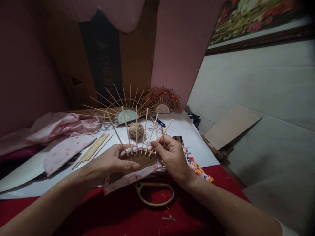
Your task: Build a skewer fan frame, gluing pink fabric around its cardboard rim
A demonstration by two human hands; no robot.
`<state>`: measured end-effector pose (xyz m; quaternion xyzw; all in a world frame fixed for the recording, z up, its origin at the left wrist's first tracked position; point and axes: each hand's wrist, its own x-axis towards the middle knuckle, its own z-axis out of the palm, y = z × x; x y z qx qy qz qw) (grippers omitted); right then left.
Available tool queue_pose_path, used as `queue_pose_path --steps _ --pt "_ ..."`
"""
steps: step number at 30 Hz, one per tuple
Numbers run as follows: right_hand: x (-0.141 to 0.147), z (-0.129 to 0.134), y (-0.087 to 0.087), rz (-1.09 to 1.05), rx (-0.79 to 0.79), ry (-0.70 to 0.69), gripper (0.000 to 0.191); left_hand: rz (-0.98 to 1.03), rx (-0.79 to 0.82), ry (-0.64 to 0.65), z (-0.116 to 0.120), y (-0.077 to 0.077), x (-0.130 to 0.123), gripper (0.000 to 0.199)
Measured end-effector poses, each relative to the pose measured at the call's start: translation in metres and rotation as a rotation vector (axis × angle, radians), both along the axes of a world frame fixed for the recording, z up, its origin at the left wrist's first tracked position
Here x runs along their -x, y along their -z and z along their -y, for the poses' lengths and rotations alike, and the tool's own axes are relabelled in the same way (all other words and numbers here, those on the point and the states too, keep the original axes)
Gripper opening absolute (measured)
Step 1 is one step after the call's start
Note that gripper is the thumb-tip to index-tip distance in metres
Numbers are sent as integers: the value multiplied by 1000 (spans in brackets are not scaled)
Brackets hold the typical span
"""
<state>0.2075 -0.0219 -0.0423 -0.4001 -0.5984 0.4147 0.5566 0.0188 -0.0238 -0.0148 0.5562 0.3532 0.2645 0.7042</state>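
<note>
My left hand [115, 162] grips a half-round cardboard piece [144, 160], its thumb flat across the face. Pink spotted fabric [133, 177] wraps the cardboard's lower edge. Several thin wooden sticks [144, 129] fan upward from the curved edge. At the right end, my right hand [173, 160] is closed, with thumb and fingers pinching a wooden stick [168, 127] that slants up to the right. The cardboard's right corner is partly hidden by this hand. Below the piece lie scissors [155, 205], with one handle loop showing on the red cloth [110, 216].
Behind my hands sit a twine ball [136, 131], a stick frame with a pale blue half-round [127, 116] and a decorated fan [162, 100]. Loose sticks [92, 149] and a spotted fabric half-round [69, 152] lie left. Patterned fabric [198, 168] lies right. A cardboard box [137, 65] stands behind.
</note>
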Motion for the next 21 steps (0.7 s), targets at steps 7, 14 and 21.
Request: queue_pose_path --steps 7,14,21 --pt "0 0 -1 5 -2 1 28 -67 0 -46 -5 10 4 61" --pt "0 -1 1 -21 -5 -14 27 -105 -3 -98 -3 6 0 70" --pt "-2 -2 0 -5 -14 -13 27 -110 -16 -119 -2 8 -1 71"
